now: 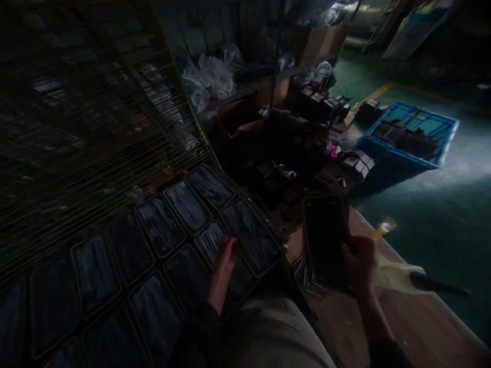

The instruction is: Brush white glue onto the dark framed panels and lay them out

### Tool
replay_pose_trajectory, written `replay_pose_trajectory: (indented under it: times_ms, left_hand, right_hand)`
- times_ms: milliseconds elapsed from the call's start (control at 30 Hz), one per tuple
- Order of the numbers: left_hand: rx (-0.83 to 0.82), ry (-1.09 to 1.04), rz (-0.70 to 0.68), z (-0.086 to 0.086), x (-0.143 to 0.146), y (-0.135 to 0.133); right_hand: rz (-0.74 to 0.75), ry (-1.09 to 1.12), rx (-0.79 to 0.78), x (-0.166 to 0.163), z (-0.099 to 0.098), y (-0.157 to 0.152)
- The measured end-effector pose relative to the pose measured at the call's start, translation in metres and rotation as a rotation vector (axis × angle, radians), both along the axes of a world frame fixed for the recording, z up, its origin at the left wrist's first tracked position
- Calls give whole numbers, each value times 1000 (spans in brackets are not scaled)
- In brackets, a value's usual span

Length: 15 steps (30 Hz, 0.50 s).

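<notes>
My right hand (pixel 360 260) grips the right edge of a dark, flat rectangular panel (pixel 324 235) with rounded corners. Beneath it, more thin plates (pixel 307 278) are stacked on the wooden board. On the left, similar dark panels (pixel 187 207) with pale streaks on their faces lie side by side in rows. My left hand (pixel 226 255) is over these rows, beside a large panel (pixel 251 235) at the right end. Its fingers are drawn together, and dimness hides what they may hold.
A wire mesh (pixel 115 102) rises on the left behind the panels. A yellowish brush (pixel 402 276) with a black handle lies on the wooden board (pixel 414 322). Beyond stand a blue crate (pixel 402 158) with dark pieces, and a shelf with plastic bags (pixel 215 76) and cardboard boxes.
</notes>
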<state>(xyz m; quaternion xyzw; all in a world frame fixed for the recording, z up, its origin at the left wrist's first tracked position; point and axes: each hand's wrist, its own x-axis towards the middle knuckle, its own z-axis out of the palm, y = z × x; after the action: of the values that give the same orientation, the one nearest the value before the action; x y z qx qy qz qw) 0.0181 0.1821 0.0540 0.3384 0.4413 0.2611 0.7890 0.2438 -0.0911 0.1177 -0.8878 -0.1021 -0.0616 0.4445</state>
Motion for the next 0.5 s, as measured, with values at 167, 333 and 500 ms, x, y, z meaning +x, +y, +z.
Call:
replay_pose_trajectory:
  times_ms: [167,333,500]
  left_hand:
    - [-52,112,-3,-23,20,-1]
    - [-15,247,1,-28,25,-7]
    - [97,479,83,-37,31,-15]
  right_hand:
    - [-85,66,-245,-13,-34,-76]
    - [-28,211,-233,-43,-101,-98]
    - [-55,233,-65,-41,-127,-104]
